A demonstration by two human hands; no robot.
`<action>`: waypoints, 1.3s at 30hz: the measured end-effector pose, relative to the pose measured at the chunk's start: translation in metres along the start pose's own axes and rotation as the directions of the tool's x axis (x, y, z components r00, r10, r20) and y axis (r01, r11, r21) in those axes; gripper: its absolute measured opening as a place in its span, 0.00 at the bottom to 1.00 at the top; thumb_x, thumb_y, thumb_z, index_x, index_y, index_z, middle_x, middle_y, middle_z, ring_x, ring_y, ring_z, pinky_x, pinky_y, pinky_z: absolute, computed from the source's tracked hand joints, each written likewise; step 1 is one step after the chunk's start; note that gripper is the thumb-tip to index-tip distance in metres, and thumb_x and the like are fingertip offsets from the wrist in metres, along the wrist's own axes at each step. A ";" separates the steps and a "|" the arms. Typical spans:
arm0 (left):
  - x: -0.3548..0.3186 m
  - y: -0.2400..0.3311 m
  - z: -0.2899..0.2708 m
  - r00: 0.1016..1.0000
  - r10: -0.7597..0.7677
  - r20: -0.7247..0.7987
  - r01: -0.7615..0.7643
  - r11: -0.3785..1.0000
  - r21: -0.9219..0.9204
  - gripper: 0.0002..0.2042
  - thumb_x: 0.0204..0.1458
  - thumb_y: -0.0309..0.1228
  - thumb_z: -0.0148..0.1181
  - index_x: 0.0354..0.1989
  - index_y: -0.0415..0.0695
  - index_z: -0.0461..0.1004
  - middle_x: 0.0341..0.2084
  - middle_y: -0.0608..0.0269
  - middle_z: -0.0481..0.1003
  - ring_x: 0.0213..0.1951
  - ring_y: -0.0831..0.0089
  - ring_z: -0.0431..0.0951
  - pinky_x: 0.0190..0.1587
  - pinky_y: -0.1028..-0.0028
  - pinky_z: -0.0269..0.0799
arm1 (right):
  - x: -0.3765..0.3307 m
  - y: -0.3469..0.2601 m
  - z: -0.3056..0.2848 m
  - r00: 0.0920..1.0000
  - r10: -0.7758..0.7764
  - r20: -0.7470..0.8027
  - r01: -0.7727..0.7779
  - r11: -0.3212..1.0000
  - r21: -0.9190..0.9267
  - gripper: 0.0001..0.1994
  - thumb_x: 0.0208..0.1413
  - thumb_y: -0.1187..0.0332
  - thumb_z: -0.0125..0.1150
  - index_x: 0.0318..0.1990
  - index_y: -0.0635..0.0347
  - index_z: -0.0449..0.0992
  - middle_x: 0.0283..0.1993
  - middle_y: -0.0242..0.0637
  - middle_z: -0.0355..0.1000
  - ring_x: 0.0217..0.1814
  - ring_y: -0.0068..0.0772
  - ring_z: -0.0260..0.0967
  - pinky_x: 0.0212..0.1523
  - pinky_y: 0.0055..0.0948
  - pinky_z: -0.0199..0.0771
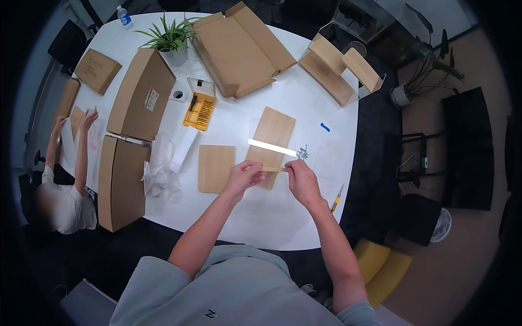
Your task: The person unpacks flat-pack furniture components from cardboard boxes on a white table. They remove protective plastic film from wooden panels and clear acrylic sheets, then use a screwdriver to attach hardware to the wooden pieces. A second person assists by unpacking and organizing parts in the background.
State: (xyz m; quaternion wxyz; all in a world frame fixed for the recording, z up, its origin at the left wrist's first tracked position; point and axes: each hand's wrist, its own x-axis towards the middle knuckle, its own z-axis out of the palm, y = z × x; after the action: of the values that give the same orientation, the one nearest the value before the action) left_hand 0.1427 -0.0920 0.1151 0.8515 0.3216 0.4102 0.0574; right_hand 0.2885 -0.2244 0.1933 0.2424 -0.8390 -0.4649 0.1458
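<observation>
My left hand is closed on the left end of a narrow wood-coloured piece, and my right hand pinches its right end, so it spans between them above the near end of a longer board. I judge an even, light grip best here, with both ends level and fingertips clear of the edges. A bright strip crosses just beyond; whether it touches my piece I can't tell. Right of that lies a pile of small hardware, which I'd avoid brushing with my knuckles. A square board rests left on the counter.
</observation>
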 end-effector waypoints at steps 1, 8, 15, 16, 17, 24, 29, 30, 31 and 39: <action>0.000 -0.001 -0.001 1.000 0.001 0.001 -0.001 1.000 -0.005 0.09 0.57 0.36 0.62 0.40 0.44 0.76 0.32 0.59 0.81 0.32 0.76 0.81 0.37 0.77 0.78 | 0.000 0.000 0.001 1.000 -0.013 0.001 0.013 1.000 -0.005 0.05 0.60 0.74 0.53 0.38 0.62 0.75 0.37 0.43 0.73 0.37 0.49 0.73 0.38 0.42 0.75; 0.000 -0.005 -0.002 1.000 -0.003 -0.005 0.003 1.000 -0.019 0.09 0.57 0.35 0.62 0.39 0.44 0.76 0.32 0.59 0.81 0.32 0.76 0.82 0.37 0.77 0.78 | 0.002 -0.010 0.005 0.995 -0.076 0.067 0.087 0.978 -0.190 0.05 0.50 0.78 0.56 0.33 0.62 0.78 0.33 0.41 0.73 0.38 0.44 0.73 0.39 0.39 0.76; 0.000 -0.005 -0.003 1.000 0.001 0.005 -0.001 1.000 -0.004 0.09 0.58 0.36 0.62 0.40 0.44 0.76 0.32 0.59 0.81 0.32 0.75 0.82 0.37 0.76 0.78 | 0.003 -0.023 0.010 0.971 -0.124 0.203 0.209 0.854 -0.476 0.02 0.45 0.79 0.56 0.27 0.63 0.74 0.31 0.42 0.71 0.36 0.43 0.72 0.36 0.39 0.78; 0.000 -0.005 -0.002 1.000 -0.001 0.004 0.001 1.000 -0.002 0.09 0.58 0.36 0.62 0.40 0.44 0.76 0.32 0.59 0.81 0.32 0.75 0.82 0.37 0.76 0.78 | 0.004 -0.024 0.012 0.969 -0.132 0.209 0.219 0.848 -0.482 0.02 0.45 0.79 0.56 0.27 0.63 0.74 0.31 0.42 0.72 0.36 0.43 0.72 0.35 0.39 0.78; 0.000 -0.005 -0.003 1.000 0.004 0.008 -0.004 1.000 0.002 0.09 0.58 0.36 0.62 0.41 0.44 0.76 0.32 0.59 0.81 0.32 0.75 0.82 0.37 0.76 0.78 | 0.004 -0.024 0.015 0.967 -0.139 0.214 0.229 0.842 -0.488 0.02 0.45 0.78 0.56 0.26 0.63 0.74 0.31 0.43 0.72 0.36 0.43 0.73 0.35 0.39 0.78; 0.001 -0.003 -0.007 1.000 0.005 0.010 -0.005 1.000 0.026 0.10 0.58 0.36 0.61 0.41 0.44 0.74 0.32 0.60 0.80 0.33 0.74 0.82 0.37 0.76 0.78 | 0.009 -0.020 0.016 0.992 -0.066 0.104 0.091 0.961 -0.260 0.04 0.48 0.81 0.52 0.30 0.66 0.73 0.32 0.50 0.73 0.36 0.52 0.74 0.37 0.45 0.76; 0.002 -0.001 -0.001 1.000 -0.021 -0.012 0.022 0.999 0.027 0.09 0.59 0.35 0.60 0.42 0.45 0.73 0.31 0.61 0.80 0.31 0.75 0.81 0.36 0.75 0.78 | 0.011 -0.014 0.007 0.980 -0.062 0.187 0.139 0.888 -0.437 0.02 0.47 0.76 0.55 0.30 0.64 0.73 0.31 0.45 0.74 0.35 0.44 0.77 0.30 0.39 0.79; 0.003 -0.002 0.001 1.000 -0.019 0.005 0.019 1.000 0.017 0.09 0.58 0.36 0.60 0.41 0.45 0.73 0.31 0.60 0.80 0.31 0.75 0.81 0.36 0.75 0.78 | 0.009 -0.013 0.007 0.979 -0.074 0.192 0.159 0.864 -0.478 0.02 0.47 0.75 0.56 0.30 0.63 0.73 0.31 0.43 0.75 0.34 0.41 0.77 0.28 0.37 0.78; 0.002 -0.002 -0.001 1.000 -0.018 0.010 0.018 1.000 0.011 0.09 0.58 0.36 0.61 0.41 0.45 0.74 0.31 0.60 0.80 0.31 0.75 0.81 0.36 0.75 0.77 | 0.008 -0.012 0.008 0.980 -0.089 0.177 0.166 0.854 -0.493 0.02 0.47 0.75 0.57 0.29 0.62 0.73 0.30 0.41 0.75 0.34 0.39 0.77 0.27 0.35 0.78; 0.006 -0.003 0.001 0.999 -0.039 0.036 0.038 0.999 0.009 0.05 0.61 0.34 0.56 0.40 0.47 0.71 0.28 0.63 0.78 0.29 0.74 0.79 0.36 0.72 0.77 | -0.001 0.005 0.016 0.987 -0.145 0.072 0.162 0.860 -0.484 0.03 0.47 0.73 0.57 0.31 0.60 0.72 0.28 0.37 0.75 0.33 0.34 0.77 0.24 0.31 0.76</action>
State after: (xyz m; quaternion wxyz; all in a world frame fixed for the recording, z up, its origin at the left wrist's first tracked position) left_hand 0.1474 -0.0925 0.1099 0.8584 0.3183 0.4009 0.0334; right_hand 0.2836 -0.2230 0.1774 0.0259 -0.8307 -0.5558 0.0179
